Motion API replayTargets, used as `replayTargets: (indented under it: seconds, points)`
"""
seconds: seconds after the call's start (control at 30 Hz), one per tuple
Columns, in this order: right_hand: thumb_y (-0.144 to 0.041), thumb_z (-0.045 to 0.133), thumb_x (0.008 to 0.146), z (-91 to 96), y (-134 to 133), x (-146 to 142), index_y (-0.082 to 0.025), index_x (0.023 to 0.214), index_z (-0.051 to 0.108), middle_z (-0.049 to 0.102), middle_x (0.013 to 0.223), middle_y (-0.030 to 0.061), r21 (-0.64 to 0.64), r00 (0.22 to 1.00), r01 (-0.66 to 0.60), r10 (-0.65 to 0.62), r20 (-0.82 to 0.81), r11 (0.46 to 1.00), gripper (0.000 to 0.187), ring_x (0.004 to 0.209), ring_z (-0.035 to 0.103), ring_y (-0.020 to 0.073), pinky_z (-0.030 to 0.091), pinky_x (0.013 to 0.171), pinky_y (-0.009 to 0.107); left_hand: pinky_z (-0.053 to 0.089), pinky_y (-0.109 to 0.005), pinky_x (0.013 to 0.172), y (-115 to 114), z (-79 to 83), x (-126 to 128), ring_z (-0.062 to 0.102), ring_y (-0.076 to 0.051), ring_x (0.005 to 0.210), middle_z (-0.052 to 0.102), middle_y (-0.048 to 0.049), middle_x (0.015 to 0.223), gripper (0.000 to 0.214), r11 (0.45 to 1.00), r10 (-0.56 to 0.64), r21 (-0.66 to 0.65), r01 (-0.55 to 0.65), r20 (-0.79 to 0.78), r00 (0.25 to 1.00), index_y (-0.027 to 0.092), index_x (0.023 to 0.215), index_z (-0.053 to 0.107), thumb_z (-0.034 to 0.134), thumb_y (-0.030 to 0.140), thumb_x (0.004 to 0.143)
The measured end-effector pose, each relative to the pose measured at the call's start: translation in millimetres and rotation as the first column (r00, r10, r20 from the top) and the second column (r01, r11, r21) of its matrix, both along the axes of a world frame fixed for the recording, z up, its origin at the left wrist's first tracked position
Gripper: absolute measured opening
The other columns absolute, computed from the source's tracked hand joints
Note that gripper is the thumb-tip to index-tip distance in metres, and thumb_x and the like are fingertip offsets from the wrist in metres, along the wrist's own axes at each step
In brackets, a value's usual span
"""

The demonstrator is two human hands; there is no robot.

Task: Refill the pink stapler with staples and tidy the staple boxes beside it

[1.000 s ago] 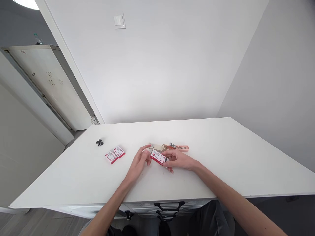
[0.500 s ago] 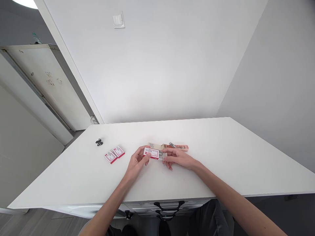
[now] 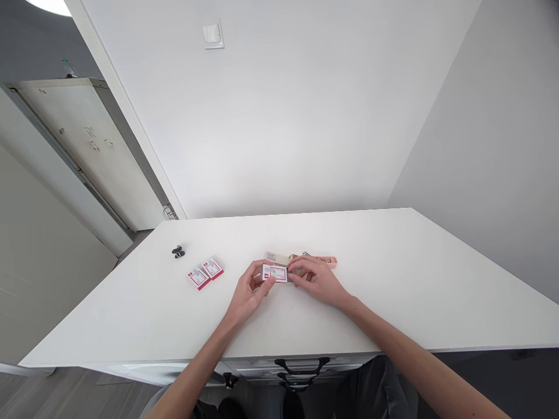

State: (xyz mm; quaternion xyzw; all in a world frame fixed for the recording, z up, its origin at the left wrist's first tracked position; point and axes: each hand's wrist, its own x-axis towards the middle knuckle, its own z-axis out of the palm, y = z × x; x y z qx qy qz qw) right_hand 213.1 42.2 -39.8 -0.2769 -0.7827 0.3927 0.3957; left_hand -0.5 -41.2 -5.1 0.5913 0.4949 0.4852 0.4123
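My left hand (image 3: pixel 250 292) grips a small white-and-red cardboard box (image 3: pixel 275 273) by its left end, thumb on the printed top. My right hand (image 3: pixel 318 280) has its fingers closed at the box's right end, where a grey inner part shows; the fingertips cover most of that end. Just behind the hands lies a long, narrow case with a cream part (image 3: pixel 278 258) and a pink part (image 3: pixel 332 262). Some small metallic things are in it, partly hidden by my right hand.
Two matching white-and-red boxes (image 3: pixel 212 268) lie side by side on the white tabletop (image 3: pixel 371 314), to the left. Farther left are small black clips (image 3: pixel 178 251). A wall stands behind the table, and dark drawer handles (image 3: pixel 302 366) stick out below its front edge.
My right hand has closed in on the right end of the box, and less of the inner part shows. The box faces up more squarely. The view has shifted slightly.
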Motion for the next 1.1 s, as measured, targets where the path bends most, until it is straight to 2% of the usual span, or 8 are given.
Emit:
replayTargets:
  seconds: [0.2, 0.4, 0.57, 0.73, 0.87, 0.97, 1.03, 1.1]
  points:
    - [-0.032, 0.069, 0.091, -5.8, 2, 1, -0.032, 0.106, 0.075, 0.070, 0.118, 0.0023, 0.150, 0.996, 0.052, -0.063, 0.068, 0.987, 0.017, 0.067, 0.065, 0.0142, 0.057, 0.065, 0.034, 0.045, -0.025, 0.064, -1, -1.9, -1, 0.062, -0.016, 0.084, 0.067, -0.0080, 0.119, 0.039, 1.000, 0.017, 0.022, -0.016, -0.045, 0.999, 0.024, 0.123, 0.056, 0.066, 0.046, 0.092]
    - [-0.030, 0.065, 0.095, -9.8, 3, 1, -0.030, 0.107, 0.077, 0.072, 0.114, 0.0037, 0.330, 0.986, 0.109, -0.143, 0.082, 0.938, 0.017, 0.064, 0.064, 0.0144, 0.056, 0.068, 0.036, 0.045, -0.026, 0.062, 0, -0.3, 0, 0.059, -0.014, 0.076, 0.067, -0.0088, 0.118, 0.043, 1.000, -0.005, 0.005, 0.005, -0.026, 1.000, 0.023, 0.122, 0.057, 0.066, 0.050, 0.090]
    - [-0.030, 0.066, 0.094, -6.5, 2, 0, -0.028, 0.101, 0.077, 0.073, 0.111, 0.0046, 0.354, 0.984, 0.062, -0.117, 0.136, 0.933, 0.013, 0.065, 0.063, 0.0159, 0.055, 0.068, 0.037, 0.044, -0.025, 0.061, 0, -1.1, 1, 0.055, -0.013, 0.073, 0.066, -0.0074, 0.108, 0.041, 0.999, -0.037, -0.003, 0.037, -0.019, 0.999, 0.022, 0.122, 0.056, 0.066, 0.048, 0.091]
    - [-0.030, 0.066, 0.091, -0.7, -2, 2, -0.026, 0.096, 0.074, 0.072, 0.110, 0.0041, 0.236, 0.987, 0.032, -0.068, 0.143, 0.971, 0.010, 0.067, 0.063, 0.0154, 0.054, 0.065, 0.035, 0.044, -0.025, 0.061, 1, -3.9, 1, 0.054, -0.012, 0.071, 0.066, -0.0050, 0.102, 0.039, 1.000, -0.012, -0.004, 0.012, -0.016, 1.000, 0.022, 0.122, 0.057, 0.066, 0.046, 0.092]
    - [-0.036, 0.068, 0.088, 3.7, -1, 3, -0.025, 0.090, 0.073, 0.071, 0.112, 0.0042, 0.001, 0.994, 0.063, -0.062, 0.088, 0.998, 0.012, 0.071, 0.065, 0.0157, 0.053, 0.061, 0.032, 0.042, -0.025, 0.057, 2, -2.9, 1, 0.051, -0.010, 0.065, 0.066, -0.0047, 0.103, 0.039, 0.995, 0.101, -0.016, -0.101, -0.018, 0.995, 0.022, 0.120, 0.057, 0.066, 0.046, 0.091]
    - [-0.044, 0.070, 0.087, 8.1, 2, 5, -0.024, 0.092, 0.074, 0.069, 0.120, 0.0060, -0.250, 0.997, 0.071, -0.073, 0.001, 0.966, 0.021, 0.073, 0.067, 0.0160, 0.052, 0.057, 0.031, 0.040, -0.025, 0.056, 2, 0.3, 2, 0.048, -0.008, 0.060, 0.065, -0.0045, 0.107, 0.036, 0.983, 0.184, -0.023, -0.183, 0.014, 0.983, 0.023, 0.118, 0.056, 0.062, 0.048, 0.093]
    - [-0.048, 0.071, 0.087, 11.4, 4, 7, -0.024, 0.095, 0.075, 0.067, 0.123, 0.0074, -0.384, 0.997, 0.003, -0.034, -0.073, 0.923, 0.026, 0.075, 0.068, 0.0168, 0.053, 0.054, 0.030, 0.041, -0.026, 0.058, 1, 2.8, 2, 0.047, -0.007, 0.058, 0.064, -0.0045, 0.110, 0.035, 0.978, 0.207, -0.027, -0.206, 0.041, 0.977, 0.023, 0.118, 0.055, 0.060, 0.049, 0.094]
    - [-0.049, 0.072, 0.086, 14.4, 5, 8, -0.023, 0.096, 0.075, 0.067, 0.123, 0.0082, -0.449, 0.988, -0.105, 0.040, -0.151, 0.887, 0.028, 0.078, 0.068, 0.0177, 0.054, 0.054, 0.030, 0.041, -0.026, 0.059, 1, 5.0, 3, 0.047, -0.007, 0.058, 0.065, -0.0042, 0.108, 0.036, 0.979, 0.202, -0.039, -0.200, 0.051, 0.978, 0.023, 0.118, 0.054, 0.060, 0.050, 0.094]
